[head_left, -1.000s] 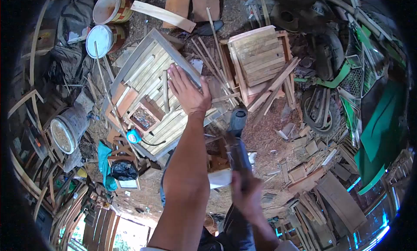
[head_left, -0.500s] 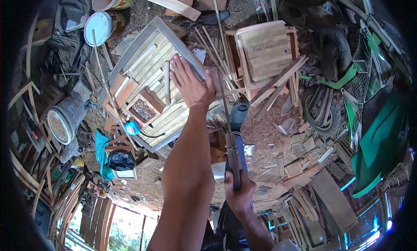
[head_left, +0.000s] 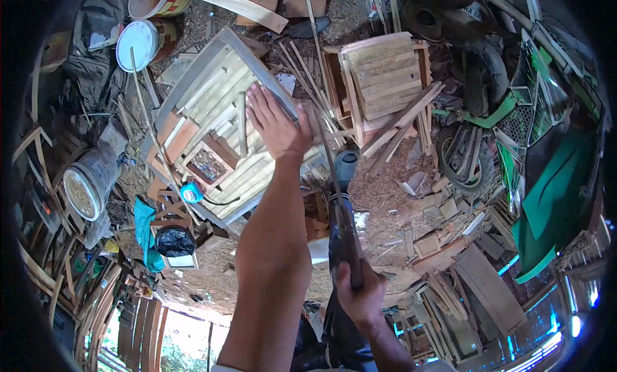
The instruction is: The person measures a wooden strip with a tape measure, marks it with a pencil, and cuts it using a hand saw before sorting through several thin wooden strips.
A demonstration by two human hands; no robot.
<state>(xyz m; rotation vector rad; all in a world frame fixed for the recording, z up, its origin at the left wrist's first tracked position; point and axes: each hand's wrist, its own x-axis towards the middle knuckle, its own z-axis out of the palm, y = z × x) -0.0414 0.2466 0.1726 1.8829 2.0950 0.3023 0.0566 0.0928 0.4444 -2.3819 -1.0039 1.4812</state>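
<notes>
The right grip (head_left: 361, 295) is wrapped tight round the handle of one saw (head_left: 346, 227), which reaches up and away from it, blade just beside the left grip (head_left: 281, 133), lying flat and unclenched on one slatted bench (head_left: 247, 195). Whether blade touches bench, I can't tell! Outward now: one wooden box (head_left: 223, 152) holding small bits (head_left: 204, 166) too tiny to name, one blue tape measure (head_left: 191, 192) near it. Farther left, three buckets (head_left: 103, 172), one with pale grainy stuff (head_left: 80, 195) inside.
</notes>
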